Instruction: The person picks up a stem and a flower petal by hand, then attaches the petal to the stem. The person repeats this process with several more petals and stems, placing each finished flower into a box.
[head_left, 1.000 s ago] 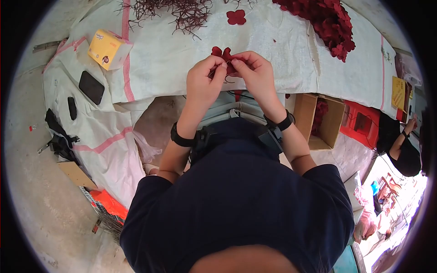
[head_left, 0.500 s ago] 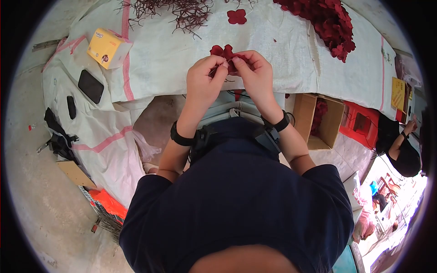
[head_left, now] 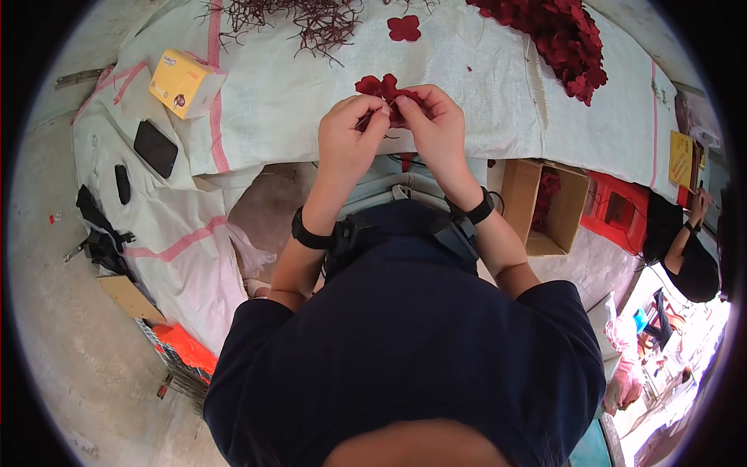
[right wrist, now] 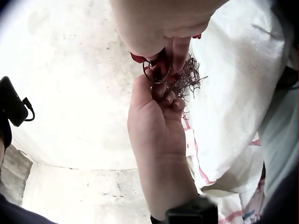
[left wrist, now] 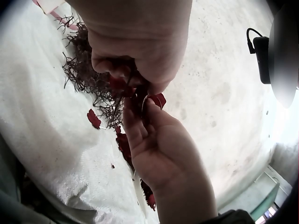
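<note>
Both hands meet over the white woven cloth, near its front edge. The left hand point(head_left: 350, 132) pinches dark red petals point(head_left: 377, 86) and a thin stem between thumb and fingers. Against it, the right hand point(head_left: 440, 128) pinches the red petals from the other side. In the right wrist view a thin brown stem point(right wrist: 145, 70) curves out beside the fingertips. The left wrist view shows a red petal point(left wrist: 159, 100) poking out between the two hands. The fingers hide much of the petals and stem.
Beyond the hands lie a single red flower piece point(head_left: 404, 29), a tangle of brown stems point(head_left: 323, 27) and a red petal heap point(head_left: 564, 47). To the left are a yellow pack point(head_left: 177, 84) and a phone point(head_left: 156, 149). A cardboard box point(head_left: 572, 204) stands below right.
The red petals between the hands have shifted slightly left and spread a little above the fingers. Both hands keep their pinch and have barely moved.
</note>
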A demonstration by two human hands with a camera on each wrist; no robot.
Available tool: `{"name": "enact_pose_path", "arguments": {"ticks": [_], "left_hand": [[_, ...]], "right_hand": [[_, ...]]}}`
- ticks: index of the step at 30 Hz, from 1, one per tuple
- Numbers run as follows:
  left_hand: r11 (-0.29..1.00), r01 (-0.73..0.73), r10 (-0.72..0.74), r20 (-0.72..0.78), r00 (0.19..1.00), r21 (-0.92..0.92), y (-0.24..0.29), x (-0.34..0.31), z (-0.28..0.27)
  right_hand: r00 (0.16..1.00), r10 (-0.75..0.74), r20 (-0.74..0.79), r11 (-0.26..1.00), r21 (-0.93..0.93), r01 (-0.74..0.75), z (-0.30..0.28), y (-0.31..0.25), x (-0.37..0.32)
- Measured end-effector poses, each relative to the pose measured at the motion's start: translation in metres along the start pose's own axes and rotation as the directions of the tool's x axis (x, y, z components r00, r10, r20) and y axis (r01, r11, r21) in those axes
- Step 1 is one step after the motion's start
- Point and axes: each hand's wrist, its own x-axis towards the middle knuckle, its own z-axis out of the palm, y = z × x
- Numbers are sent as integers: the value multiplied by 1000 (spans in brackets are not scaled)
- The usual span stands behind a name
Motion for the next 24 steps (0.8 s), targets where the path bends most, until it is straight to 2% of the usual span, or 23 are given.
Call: {"name": "enact_pose_path", "arguments": {"ticks": [10, 24], "left_hand": [[998, -23, 23, -1, 1000, 52, -1, 1, 1], [1000, -20, 21, -37, 999, 22, -1, -1, 5]], "right_hand": [[1000, -19, -9, 1000, -1, 19, -2, 1, -1], [999, -47, -1, 996, -82, 46, -4, 3, 0]]}}
